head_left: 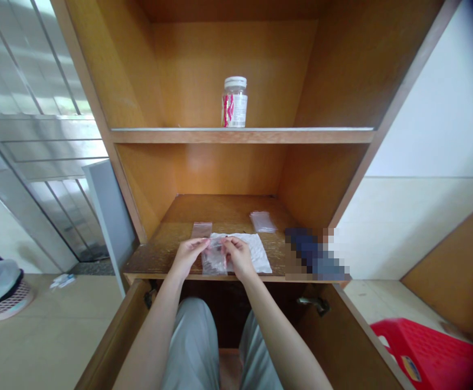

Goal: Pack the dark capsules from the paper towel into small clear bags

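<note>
My left hand [188,254] and my right hand [238,255] pinch the top corners of a small clear plastic bag [214,260] between them, over the front of a wooden shelf [155,260]. The fingers of both hands are closed on the bag's upper edge. Under the bag lies a white paper sheet [258,252]. What is inside the bag is too small to make out.
Another small clear bag [201,229] lies behind my left hand, and a third [262,221] lies further right. A clear jar with a white lid [234,102] stands on the upper shelf. A red plastic stool [427,355] is at lower right, a basket [1,295] on the floor at left.
</note>
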`<state>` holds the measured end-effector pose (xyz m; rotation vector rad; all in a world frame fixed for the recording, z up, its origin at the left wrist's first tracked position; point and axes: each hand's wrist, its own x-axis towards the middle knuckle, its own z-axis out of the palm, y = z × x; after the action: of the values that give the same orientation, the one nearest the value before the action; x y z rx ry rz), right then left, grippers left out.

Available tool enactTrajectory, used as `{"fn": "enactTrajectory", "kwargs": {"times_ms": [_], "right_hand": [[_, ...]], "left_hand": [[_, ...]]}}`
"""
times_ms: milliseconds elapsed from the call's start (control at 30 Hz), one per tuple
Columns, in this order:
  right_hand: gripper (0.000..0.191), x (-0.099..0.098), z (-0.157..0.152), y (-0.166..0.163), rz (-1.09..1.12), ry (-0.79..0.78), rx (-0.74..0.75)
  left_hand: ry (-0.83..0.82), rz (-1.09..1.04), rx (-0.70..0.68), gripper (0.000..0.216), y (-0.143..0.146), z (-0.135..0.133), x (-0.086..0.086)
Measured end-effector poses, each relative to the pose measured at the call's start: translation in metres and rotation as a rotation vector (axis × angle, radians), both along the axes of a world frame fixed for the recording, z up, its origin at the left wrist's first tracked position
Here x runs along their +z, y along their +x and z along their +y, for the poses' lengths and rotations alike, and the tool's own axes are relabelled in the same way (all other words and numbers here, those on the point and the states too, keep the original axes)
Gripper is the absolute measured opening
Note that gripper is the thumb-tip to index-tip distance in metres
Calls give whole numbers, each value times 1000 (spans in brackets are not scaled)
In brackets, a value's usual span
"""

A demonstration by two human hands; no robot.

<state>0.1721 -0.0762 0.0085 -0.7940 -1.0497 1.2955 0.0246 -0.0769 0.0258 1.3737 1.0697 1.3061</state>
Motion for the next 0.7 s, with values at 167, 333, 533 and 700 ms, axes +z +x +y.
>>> {"fn": "enactTrajectory", "kwargs": {"times_ms": [167,333,533,700], "right_hand": [[24,-2,0,-1,-67,23,29],[24,-3,1,-1,-97,42,21],[24,-7,3,-2,-123,57,5],[26,-8,3,-3,-149,63,35]], "left_hand": [[-17,22,2,29,0,-1,1],[-18,37,-1,26,0,-2,2],[-2,89,-10,25,2,-2,2],[12,108,2,25,2,-1,1]]}}
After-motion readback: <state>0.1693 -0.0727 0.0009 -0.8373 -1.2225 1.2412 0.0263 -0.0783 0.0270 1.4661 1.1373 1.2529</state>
